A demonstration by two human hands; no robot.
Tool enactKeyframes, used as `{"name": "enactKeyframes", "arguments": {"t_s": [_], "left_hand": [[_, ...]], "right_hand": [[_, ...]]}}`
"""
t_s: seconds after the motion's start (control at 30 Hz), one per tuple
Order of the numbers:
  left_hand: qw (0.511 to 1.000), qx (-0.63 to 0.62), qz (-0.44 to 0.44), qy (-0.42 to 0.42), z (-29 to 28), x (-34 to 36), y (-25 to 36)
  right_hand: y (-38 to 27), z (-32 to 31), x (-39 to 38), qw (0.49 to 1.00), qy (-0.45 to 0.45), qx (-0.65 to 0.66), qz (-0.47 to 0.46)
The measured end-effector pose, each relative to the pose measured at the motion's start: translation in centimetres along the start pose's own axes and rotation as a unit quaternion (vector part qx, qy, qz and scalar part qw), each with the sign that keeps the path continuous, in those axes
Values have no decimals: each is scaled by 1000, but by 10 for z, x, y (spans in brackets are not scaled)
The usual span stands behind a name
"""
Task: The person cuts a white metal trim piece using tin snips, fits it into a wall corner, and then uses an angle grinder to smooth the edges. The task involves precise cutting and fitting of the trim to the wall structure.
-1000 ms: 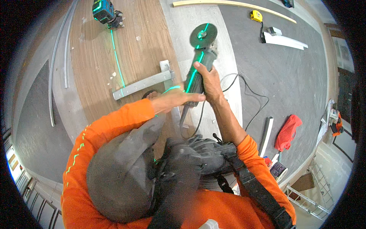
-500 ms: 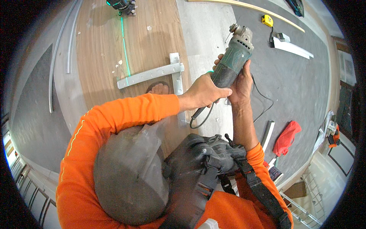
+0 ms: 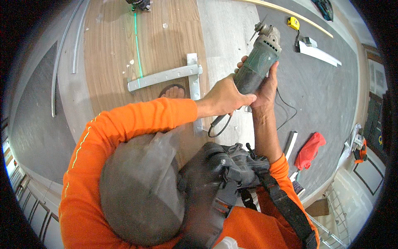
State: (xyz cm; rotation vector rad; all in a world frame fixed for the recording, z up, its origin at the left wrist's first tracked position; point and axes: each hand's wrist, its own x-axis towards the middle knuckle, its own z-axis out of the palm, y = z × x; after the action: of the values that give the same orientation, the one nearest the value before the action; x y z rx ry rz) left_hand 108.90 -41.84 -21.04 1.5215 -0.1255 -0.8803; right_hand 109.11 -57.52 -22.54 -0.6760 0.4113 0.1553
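Observation:
I hold a green and black angle grinder (image 3: 256, 60) in both hands, its metal head pointing away and slightly right. My left hand (image 3: 226, 96) is closed round the rear of its body, thumb lying across toward the right. My right hand (image 3: 267, 89) grips the body from the right and underneath, some fingertips showing at its left side. A thin disc (image 3: 252, 35) shows nearly edge-on at the head. The black cord (image 3: 219, 125) loops from the tail end. Left of the grinder, two perforated grey metal channels (image 3: 163, 77) cross on the floor beside a foot.
A laser level (image 3: 141, 5) throws a green line on the wood-look floor. At the right lie a yellow tape measure (image 3: 293, 23), a white strip (image 3: 318, 54) and a red cloth bag (image 3: 310, 151). Long thin metal strips (image 3: 64, 54) lie at the left, a wooden batten (image 3: 290, 16) at the far side.
The grinder has shifted slightly right with both hands still round it, and its head has turned a little. The floor things appear slightly displaced in the picture.

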Motion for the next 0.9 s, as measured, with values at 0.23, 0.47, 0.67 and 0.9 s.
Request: {"name": "enactKeyframes", "arguments": {"t_s": [0.23, 0.47, 0.67, 0.9], "left_hand": [[978, 208, -18, 10, -6, -5, -14], [773, 581, 156, 203, -138, -11, -107], [866, 491, -5, 94, -153, 12, -145], [880, 463, -34, 100, -151, 23, -147]], "right_hand": [[14, 15, -7, 924, 178, -338, -24], [-4, -36, 0, 898, 184, -392, 77], [10, -37, -3, 764, 110, -633, 58], [41, -46, -12, 704, 80, -699, 97]]}}
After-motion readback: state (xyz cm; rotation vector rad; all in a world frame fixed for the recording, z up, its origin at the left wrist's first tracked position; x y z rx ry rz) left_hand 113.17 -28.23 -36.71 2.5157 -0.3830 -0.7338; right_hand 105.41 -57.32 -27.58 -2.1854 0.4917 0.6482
